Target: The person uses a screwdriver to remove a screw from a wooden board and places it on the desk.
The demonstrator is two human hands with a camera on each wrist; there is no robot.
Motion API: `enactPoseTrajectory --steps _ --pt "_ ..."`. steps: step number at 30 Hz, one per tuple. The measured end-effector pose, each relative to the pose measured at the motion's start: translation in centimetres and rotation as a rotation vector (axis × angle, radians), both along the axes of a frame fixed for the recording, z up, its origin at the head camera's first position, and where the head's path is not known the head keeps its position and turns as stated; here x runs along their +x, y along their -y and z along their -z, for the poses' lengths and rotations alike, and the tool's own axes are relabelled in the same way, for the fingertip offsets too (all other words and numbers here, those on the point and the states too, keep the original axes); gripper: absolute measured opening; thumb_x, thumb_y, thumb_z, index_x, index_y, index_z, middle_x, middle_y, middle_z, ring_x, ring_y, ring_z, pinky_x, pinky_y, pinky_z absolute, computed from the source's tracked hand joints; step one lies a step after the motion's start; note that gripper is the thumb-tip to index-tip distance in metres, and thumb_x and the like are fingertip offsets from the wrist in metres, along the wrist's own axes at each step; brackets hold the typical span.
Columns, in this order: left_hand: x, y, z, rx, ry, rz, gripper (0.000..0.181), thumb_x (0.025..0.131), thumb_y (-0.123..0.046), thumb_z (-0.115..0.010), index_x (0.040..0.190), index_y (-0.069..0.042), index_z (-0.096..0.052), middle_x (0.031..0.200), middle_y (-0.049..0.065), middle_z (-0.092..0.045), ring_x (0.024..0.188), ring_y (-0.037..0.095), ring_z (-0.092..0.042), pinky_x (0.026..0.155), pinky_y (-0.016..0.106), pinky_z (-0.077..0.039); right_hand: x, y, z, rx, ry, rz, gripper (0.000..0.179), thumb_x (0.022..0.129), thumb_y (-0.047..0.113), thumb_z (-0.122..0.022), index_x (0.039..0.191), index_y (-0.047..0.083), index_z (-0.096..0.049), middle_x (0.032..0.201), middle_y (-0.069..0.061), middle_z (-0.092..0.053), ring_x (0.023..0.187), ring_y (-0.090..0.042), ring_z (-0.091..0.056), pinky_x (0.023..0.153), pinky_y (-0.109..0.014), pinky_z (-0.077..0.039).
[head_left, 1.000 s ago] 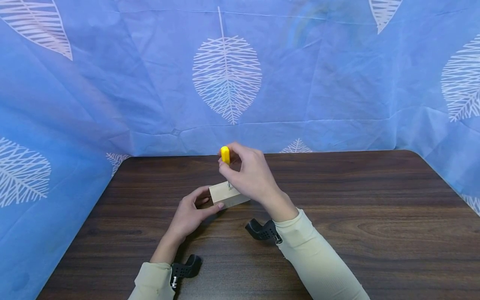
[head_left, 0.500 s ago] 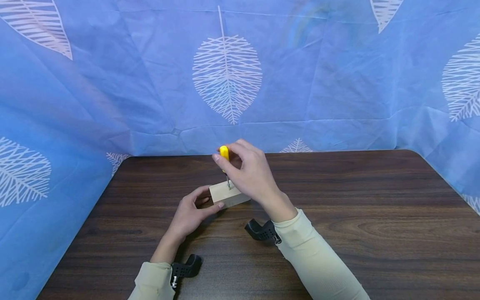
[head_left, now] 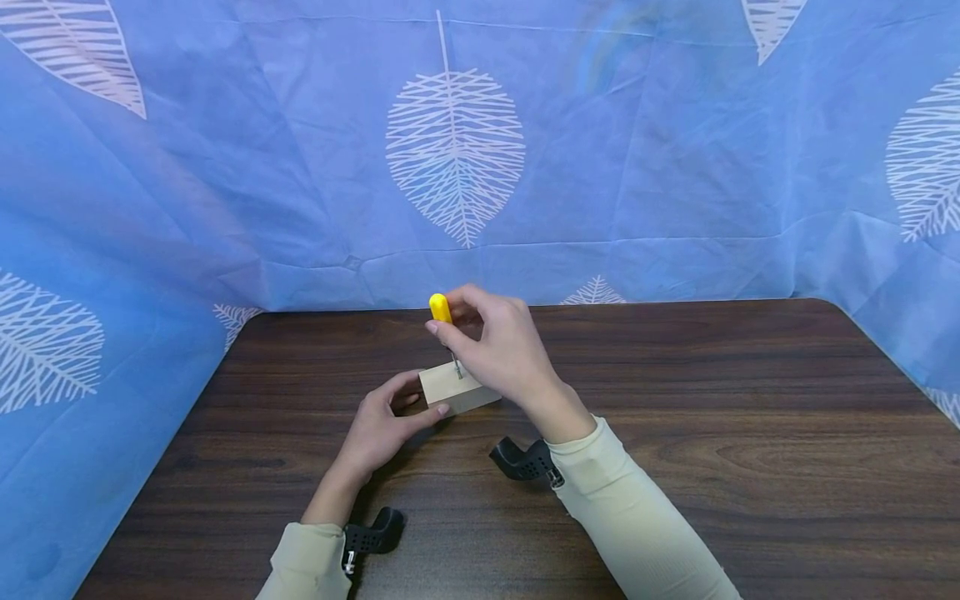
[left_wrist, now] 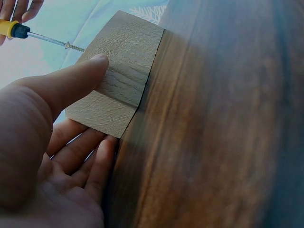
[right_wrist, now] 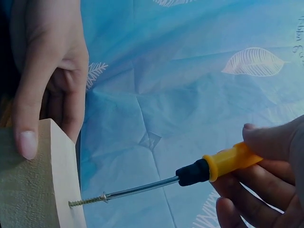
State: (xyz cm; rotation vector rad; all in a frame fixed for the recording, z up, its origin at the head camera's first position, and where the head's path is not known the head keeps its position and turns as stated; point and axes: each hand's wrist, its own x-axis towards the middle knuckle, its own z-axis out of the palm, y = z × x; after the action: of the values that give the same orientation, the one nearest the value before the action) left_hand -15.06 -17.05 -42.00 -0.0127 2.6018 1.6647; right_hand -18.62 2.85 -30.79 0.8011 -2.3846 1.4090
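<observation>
A pale wooden block lies on the table near its middle. My left hand holds the block's left end, thumb on the near side and fingers behind and below. My right hand grips a screwdriver by its yellow handle, pinched between thumb and fingers. Its metal shaft runs from a black collar to the head of a screw. The screw's point is sunk in the block's top face, with most of its thread showing. In the head view, the screwdriver leans to the left.
The dark wood-grain table spreads around both arms. A blue cloth with white leaf prints hangs behind and at the sides. Black wrist mounts stick out from both sleeves, low over the table.
The top of the yellow handle has tipped to the left, while the right thumb and fingers have shifted on it. The left hand and the block have stayed in place.
</observation>
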Motion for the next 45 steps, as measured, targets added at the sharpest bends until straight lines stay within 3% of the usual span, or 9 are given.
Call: enactPoseTrajectory --steps 6,14,22,27,35,40,45 --pt "0.04 0.01 0.04 -0.002 -0.004 -0.001 0.056 0.092 -0.033 -0.088 0.144 -0.024 -0.067 0.143 0.008 -0.070 0.135 0.032 -0.065 0.115 0.056 -0.053 -0.07 0.02 -0.01 0.034 -0.002 0.015 0.023 0.102 0.017 -0.076 0.121 0.005 -0.075 0.102 -0.004 -0.081 0.089 -0.017 -0.077 0.085 -0.038 -0.063" --pt "0.03 -0.08 -0.13 0.004 0.008 -0.005 0.057 0.093 -0.032 -0.088 0.145 -0.024 -0.066 0.145 0.007 -0.069 0.136 0.032 -0.065 0.113 0.057 -0.053 -0.20 0.09 0.30 0.030 -0.031 0.036 0.014 0.096 0.016 -0.072 0.108 0.010 -0.072 0.093 -0.001 -0.077 0.088 -0.017 -0.073 0.087 -0.048 -0.062" --pt "0.01 -0.01 -0.11 0.000 0.009 -0.001 0.059 0.092 -0.033 -0.088 0.146 -0.024 -0.066 0.146 0.008 -0.068 0.137 0.034 -0.064 0.114 0.058 -0.053 -0.08 0.21 0.25 0.009 -0.009 0.051 0.020 0.101 0.029 -0.078 0.111 0.011 -0.077 0.099 0.000 -0.078 0.085 -0.014 -0.072 0.079 -0.035 -0.061" --pt "-0.03 0.04 -0.02 0.003 0.005 -0.002 0.058 0.092 -0.033 -0.088 0.145 -0.024 -0.066 0.145 0.008 -0.068 0.137 0.033 -0.064 0.115 0.057 -0.053 -0.20 0.20 0.25 -0.033 -0.025 0.030 0.020 0.097 0.025 -0.083 0.110 0.011 -0.081 0.100 -0.001 -0.074 0.085 -0.014 -0.069 0.078 -0.031 -0.060" --pt "0.00 0.04 -0.01 0.006 0.003 0.000 0.057 0.092 -0.032 -0.088 0.144 -0.024 -0.067 0.145 0.008 -0.068 0.137 0.033 -0.065 0.114 0.057 -0.053 -0.44 0.00 0.16 -0.069 0.057 0.010 0.029 0.095 0.024 -0.085 0.121 0.012 -0.077 0.099 -0.001 -0.074 0.084 -0.013 -0.069 0.079 -0.030 -0.061" --pt "0.05 0.00 -0.08 0.002 0.009 -0.004 0.058 0.092 -0.033 -0.088 0.145 -0.025 -0.066 0.145 0.008 -0.068 0.137 0.033 -0.065 0.114 0.057 -0.053 -0.28 -0.04 -0.03 -0.073 0.057 0.017 0.024 0.094 0.021 -0.086 0.110 0.013 -0.071 0.096 0.000 -0.076 0.083 -0.012 -0.071 0.081 -0.032 -0.063" --pt "0.08 0.01 -0.12 0.003 0.012 -0.004 0.057 0.092 -0.033 -0.088 0.145 -0.025 -0.066 0.145 0.008 -0.068 0.137 0.033 -0.065 0.113 0.057 -0.054 -0.08 0.04 -0.13 -0.062 0.043 0.009 0.018 0.094 0.020 -0.085 0.106 0.013 -0.074 0.095 0.001 -0.078 0.081 -0.012 -0.072 0.078 -0.033 -0.062"
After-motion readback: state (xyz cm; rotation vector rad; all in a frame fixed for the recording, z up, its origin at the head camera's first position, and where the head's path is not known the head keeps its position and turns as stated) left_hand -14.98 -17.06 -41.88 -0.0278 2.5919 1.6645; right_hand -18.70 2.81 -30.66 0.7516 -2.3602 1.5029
